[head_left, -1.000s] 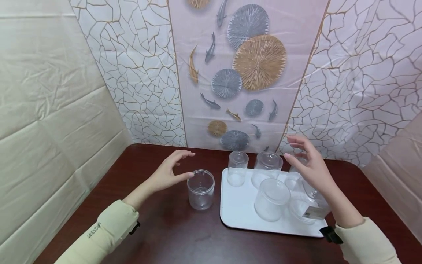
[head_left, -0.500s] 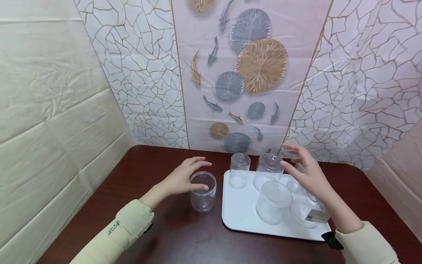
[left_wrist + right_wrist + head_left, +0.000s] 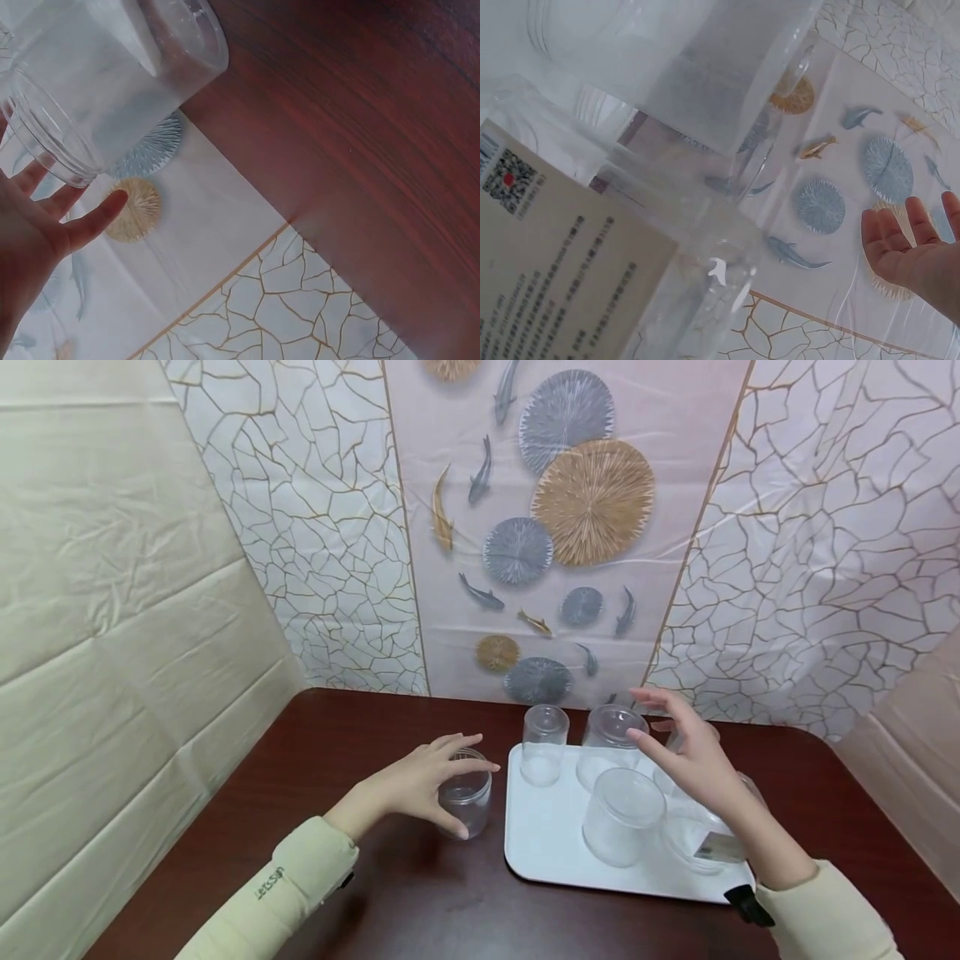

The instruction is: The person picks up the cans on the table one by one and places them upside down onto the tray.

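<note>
A clear plastic jar (image 3: pixel 476 803) stands mouth up on the table, left of the tray. My left hand (image 3: pixel 412 781) is at its near left side, fingers spread over the rim and thumb low in front. In the left wrist view the fingers of the left hand (image 3: pixel 37 225) are extended beside the threaded rim of the jar (image 3: pixel 142 90); firm contact cannot be made out. My right hand (image 3: pixel 690 764) hovers over the right part of the white tray (image 3: pixel 536 847), fingers parted, holding nothing. In the right wrist view the right hand (image 3: pixel 922 262) is likewise relaxed.
Several clear jars stand on the tray, among them a narrow one (image 3: pixel 543 747), a wide one behind (image 3: pixel 600 760), a frosted one in front (image 3: pixel 624 827) and one with a paper label (image 3: pixel 722 847). A patterned cloth (image 3: pixel 517 635) hangs behind the dark table (image 3: pixel 420 910).
My left hand has moved right, from beside the jar to around its rim, with the thumb lowered in front. My right hand has drifted slightly left over the tray. The jars look unmoved.
</note>
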### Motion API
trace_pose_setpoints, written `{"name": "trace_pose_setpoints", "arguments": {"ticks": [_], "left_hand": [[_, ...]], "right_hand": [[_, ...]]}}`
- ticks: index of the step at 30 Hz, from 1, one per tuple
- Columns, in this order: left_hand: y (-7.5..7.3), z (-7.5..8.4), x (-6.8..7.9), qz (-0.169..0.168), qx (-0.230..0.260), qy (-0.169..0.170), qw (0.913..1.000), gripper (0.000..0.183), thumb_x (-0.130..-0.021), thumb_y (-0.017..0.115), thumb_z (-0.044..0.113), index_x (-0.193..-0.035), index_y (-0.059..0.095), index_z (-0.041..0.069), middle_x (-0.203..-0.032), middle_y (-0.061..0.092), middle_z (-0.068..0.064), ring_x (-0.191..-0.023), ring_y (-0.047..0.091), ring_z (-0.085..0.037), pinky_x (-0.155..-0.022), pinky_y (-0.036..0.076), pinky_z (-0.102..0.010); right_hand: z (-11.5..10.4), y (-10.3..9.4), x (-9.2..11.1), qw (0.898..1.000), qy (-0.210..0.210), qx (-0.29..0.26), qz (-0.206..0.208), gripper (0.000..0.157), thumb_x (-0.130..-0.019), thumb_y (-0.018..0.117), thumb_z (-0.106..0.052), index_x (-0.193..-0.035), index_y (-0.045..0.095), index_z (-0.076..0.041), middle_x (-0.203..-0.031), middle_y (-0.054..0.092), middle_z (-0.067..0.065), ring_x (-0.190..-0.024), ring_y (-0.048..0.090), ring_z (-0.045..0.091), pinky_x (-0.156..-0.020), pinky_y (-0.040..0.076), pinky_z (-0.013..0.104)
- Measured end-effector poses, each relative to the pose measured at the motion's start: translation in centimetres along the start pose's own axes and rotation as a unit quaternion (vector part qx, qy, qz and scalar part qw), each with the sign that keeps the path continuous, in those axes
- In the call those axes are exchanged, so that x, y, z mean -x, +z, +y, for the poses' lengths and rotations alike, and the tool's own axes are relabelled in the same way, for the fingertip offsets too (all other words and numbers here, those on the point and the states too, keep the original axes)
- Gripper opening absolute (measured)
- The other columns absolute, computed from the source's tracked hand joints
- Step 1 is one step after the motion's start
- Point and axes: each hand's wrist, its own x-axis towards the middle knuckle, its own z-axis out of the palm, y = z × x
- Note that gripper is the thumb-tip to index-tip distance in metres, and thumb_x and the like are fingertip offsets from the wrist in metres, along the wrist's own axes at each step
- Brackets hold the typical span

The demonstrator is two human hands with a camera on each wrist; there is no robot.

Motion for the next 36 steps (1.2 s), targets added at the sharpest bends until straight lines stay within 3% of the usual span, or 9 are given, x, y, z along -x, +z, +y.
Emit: {"name": "trace_pose_setpoints", "arguments": {"ticks": [4, 10, 12, 17, 26, 30, 36], "left_hand": [[0.1, -0.1, 0.0, -0.013, -0.012, 0.002, 0.9998, 0.091, -0.060, 0.080, 0.059, -0.139, 0.041, 0.036, -0.155, 0.022, -0.008, -0.140, 0.024, -0.039, -0.105, 0.033, -0.058], [0.3, 0.0, -0.6, -0.034, -0.017, -0.013, 0.9992, 0.098, -0.058, 0.084, 0.054, -0.142, 0.036, 0.039, -0.157, 0.018, -0.004, -0.141, 0.025, -0.028, -0.102, 0.040, -0.049], [0.2, 0.2, -1.0, -0.041, -0.016, -0.019, 0.9989, 0.099, -0.058, 0.085, 0.052, -0.142, 0.035, 0.040, -0.157, 0.017, -0.004, -0.141, 0.025, -0.030, -0.102, 0.040, -0.050], [0.3, 0.4, -1.9, -0.060, -0.032, -0.017, 0.9975, 0.091, -0.062, 0.085, 0.046, -0.140, 0.040, 0.037, -0.150, 0.030, -0.006, -0.135, 0.033, -0.031, -0.096, 0.044, -0.050], [1.2, 0.3, -2.2, -0.059, -0.052, -0.036, 0.9962, 0.086, -0.068, 0.081, 0.043, -0.141, 0.035, 0.038, -0.146, 0.033, -0.007, -0.137, 0.029, -0.030, -0.096, 0.041, -0.056], [1.0, 0.3, -2.2, -0.061, -0.053, -0.030, 0.9963, 0.078, -0.070, 0.080, 0.041, -0.137, 0.040, 0.036, -0.139, 0.038, -0.005, -0.129, 0.036, -0.026, -0.088, 0.046, -0.047], [0.2, 0.6, -2.4, -0.079, -0.017, -0.039, 0.9959, 0.064, -0.072, 0.079, 0.033, -0.129, 0.048, 0.030, -0.124, 0.042, -0.002, -0.112, 0.041, -0.021, -0.077, 0.049, -0.036]], "right_hand": [[0.2, 0.2, 0.1, 1.000, -0.006, -0.001, -0.002, 0.046, -0.089, 0.062, -0.006, -0.132, 0.045, -0.001, -0.132, 0.050, 0.015, -0.115, 0.038, -0.010, -0.087, 0.037, 0.008], [0.2, 0.4, 0.1, 1.000, -0.010, -0.011, -0.005, 0.048, -0.088, 0.063, -0.003, -0.132, 0.046, -0.001, -0.132, 0.050, 0.016, -0.113, 0.037, -0.011, -0.086, 0.038, 0.007], [0.2, 0.4, 0.1, 1.000, -0.012, -0.014, -0.008, 0.049, -0.087, 0.063, -0.002, -0.133, 0.046, -0.002, -0.132, 0.049, 0.016, -0.114, 0.037, -0.010, -0.086, 0.038, 0.007], [0.1, 0.9, 0.1, 1.000, -0.013, -0.014, -0.008, 0.050, -0.087, 0.064, -0.002, -0.134, 0.045, -0.005, -0.133, 0.050, 0.015, -0.114, 0.037, -0.009, -0.086, 0.038, 0.009], [0.0, 1.4, 0.1, 1.000, -0.010, 0.002, -0.014, 0.046, -0.089, 0.062, -0.005, -0.132, 0.046, -0.003, -0.132, 0.051, 0.015, -0.115, 0.044, 0.013, -0.087, 0.037, 0.010], [-0.1, 1.3, -0.1, 1.000, -0.012, 0.002, -0.015, 0.046, -0.089, 0.063, -0.005, -0.132, 0.046, -0.004, -0.132, 0.051, 0.014, -0.115, 0.044, 0.008, -0.087, 0.037, 0.009], [-0.3, 1.3, 0.0, 1.000, -0.009, 0.002, -0.013, 0.046, -0.088, 0.063, -0.005, -0.132, 0.047, -0.004, -0.131, 0.051, 0.014, -0.114, 0.042, 0.001, -0.086, 0.037, 0.010]]}}
